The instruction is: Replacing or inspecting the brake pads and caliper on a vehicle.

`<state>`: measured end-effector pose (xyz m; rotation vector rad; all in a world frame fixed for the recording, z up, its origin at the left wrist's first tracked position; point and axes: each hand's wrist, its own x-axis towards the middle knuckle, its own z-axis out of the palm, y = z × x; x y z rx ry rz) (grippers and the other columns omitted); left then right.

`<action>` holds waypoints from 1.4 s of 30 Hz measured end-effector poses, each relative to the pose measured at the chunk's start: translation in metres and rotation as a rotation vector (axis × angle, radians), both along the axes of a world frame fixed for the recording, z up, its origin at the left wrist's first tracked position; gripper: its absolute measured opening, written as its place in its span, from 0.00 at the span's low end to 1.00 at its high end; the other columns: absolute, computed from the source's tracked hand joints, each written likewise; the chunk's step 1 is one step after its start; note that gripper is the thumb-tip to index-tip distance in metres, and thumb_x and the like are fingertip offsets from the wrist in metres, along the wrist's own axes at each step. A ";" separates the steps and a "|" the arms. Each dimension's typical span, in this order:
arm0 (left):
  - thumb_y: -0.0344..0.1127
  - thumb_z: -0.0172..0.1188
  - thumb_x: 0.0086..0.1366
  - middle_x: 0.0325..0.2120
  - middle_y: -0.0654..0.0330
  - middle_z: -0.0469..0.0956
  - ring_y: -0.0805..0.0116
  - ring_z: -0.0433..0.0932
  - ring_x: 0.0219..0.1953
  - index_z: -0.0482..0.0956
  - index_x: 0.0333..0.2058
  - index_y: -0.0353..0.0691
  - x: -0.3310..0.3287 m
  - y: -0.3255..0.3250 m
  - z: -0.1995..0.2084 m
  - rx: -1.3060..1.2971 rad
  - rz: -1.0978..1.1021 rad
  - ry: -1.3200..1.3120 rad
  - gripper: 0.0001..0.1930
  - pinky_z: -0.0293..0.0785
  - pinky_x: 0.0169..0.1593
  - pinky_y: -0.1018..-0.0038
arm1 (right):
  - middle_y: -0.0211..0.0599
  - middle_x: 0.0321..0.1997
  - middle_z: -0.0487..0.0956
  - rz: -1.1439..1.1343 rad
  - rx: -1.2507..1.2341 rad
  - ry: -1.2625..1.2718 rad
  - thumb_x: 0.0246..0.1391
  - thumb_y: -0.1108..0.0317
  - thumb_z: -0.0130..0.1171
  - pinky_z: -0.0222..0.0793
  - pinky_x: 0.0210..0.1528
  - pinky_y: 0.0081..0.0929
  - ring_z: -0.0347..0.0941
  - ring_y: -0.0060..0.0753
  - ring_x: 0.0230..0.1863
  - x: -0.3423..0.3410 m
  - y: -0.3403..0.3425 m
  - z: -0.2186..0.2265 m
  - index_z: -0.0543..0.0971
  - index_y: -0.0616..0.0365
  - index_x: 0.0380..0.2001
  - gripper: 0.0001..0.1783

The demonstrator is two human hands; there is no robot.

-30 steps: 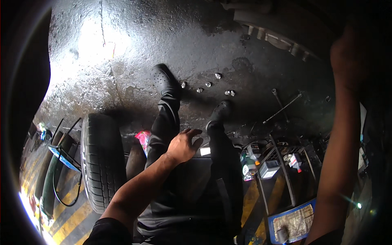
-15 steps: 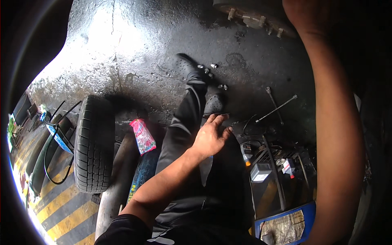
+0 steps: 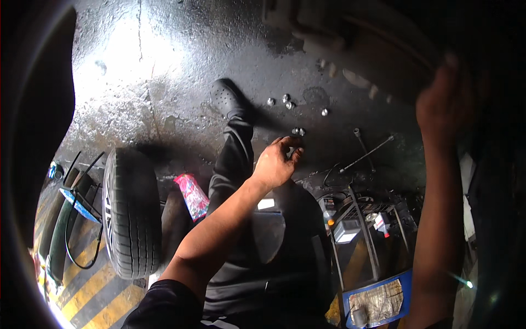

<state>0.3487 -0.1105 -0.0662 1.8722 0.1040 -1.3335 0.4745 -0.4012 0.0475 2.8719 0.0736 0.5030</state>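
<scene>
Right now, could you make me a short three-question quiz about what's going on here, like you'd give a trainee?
1. True or false: the left hand is reaching down toward the metal nuts on the floor.
2. What stands upright to the person's left? A) a tyre B) a ladder C) a bucket
3. Where is the right hand: low by the floor, or raised up near the dark underside at the top right?

Key
1. True; its fingertips are just beside one nut, and others lie scattered farther off.
2. A, the tyre.
3. Raised up; it is blurred, so its grip cannot be judged.
</scene>
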 end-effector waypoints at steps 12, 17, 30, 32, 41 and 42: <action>0.42 0.55 0.65 0.48 0.49 0.79 0.51 0.77 0.52 0.78 0.49 0.40 0.041 0.036 -0.076 0.002 -0.157 0.036 0.18 0.71 0.56 0.65 | 0.54 0.53 0.75 0.097 -0.056 0.183 0.68 0.58 0.29 0.62 0.64 0.46 0.66 0.54 0.62 -0.007 0.000 0.013 0.78 0.62 0.42 0.27; 0.40 0.54 0.66 0.45 0.48 0.80 0.50 0.79 0.48 0.80 0.47 0.40 0.039 0.036 -0.083 -0.010 -0.063 -0.012 0.15 0.74 0.52 0.64 | 0.62 0.44 0.78 0.048 0.087 0.157 0.67 0.58 0.30 0.55 0.65 0.54 0.65 0.62 0.61 -0.006 0.009 0.011 0.78 0.68 0.42 0.28; 0.43 0.56 0.64 0.45 0.44 0.78 0.47 0.77 0.49 0.79 0.49 0.40 0.047 0.011 -0.071 0.049 -0.020 0.051 0.18 0.73 0.54 0.60 | 0.49 0.51 0.78 -0.163 0.250 0.317 0.67 0.52 0.27 0.48 0.66 0.54 0.66 0.51 0.61 -0.033 -0.004 0.011 0.78 0.61 0.45 0.31; 0.43 0.56 0.64 0.46 0.43 0.78 0.48 0.76 0.51 0.79 0.50 0.40 0.058 0.008 -0.059 0.023 0.005 0.204 0.19 0.72 0.55 0.61 | 0.45 0.44 0.81 -0.203 0.250 0.234 0.67 0.51 0.27 0.53 0.64 0.51 0.72 0.51 0.49 -0.032 0.002 0.008 0.79 0.64 0.40 0.33; 0.45 0.51 0.66 0.48 0.48 0.78 0.47 0.75 0.52 0.78 0.50 0.44 0.040 -0.013 -0.078 -0.037 0.093 0.195 0.19 0.71 0.56 0.58 | 0.53 0.48 0.76 0.024 -0.073 0.314 0.66 0.54 0.35 0.73 0.49 0.49 0.75 0.56 0.46 -0.077 -0.050 0.017 0.72 0.63 0.49 0.24; 0.45 0.51 0.66 0.48 0.48 0.78 0.47 0.75 0.52 0.78 0.50 0.44 0.043 -0.016 -0.075 -0.044 0.099 0.201 0.19 0.71 0.56 0.58 | 0.52 0.48 0.75 0.104 -0.202 0.332 0.66 0.56 0.40 0.72 0.49 0.51 0.75 0.57 0.45 -0.076 -0.051 0.016 0.70 0.62 0.51 0.22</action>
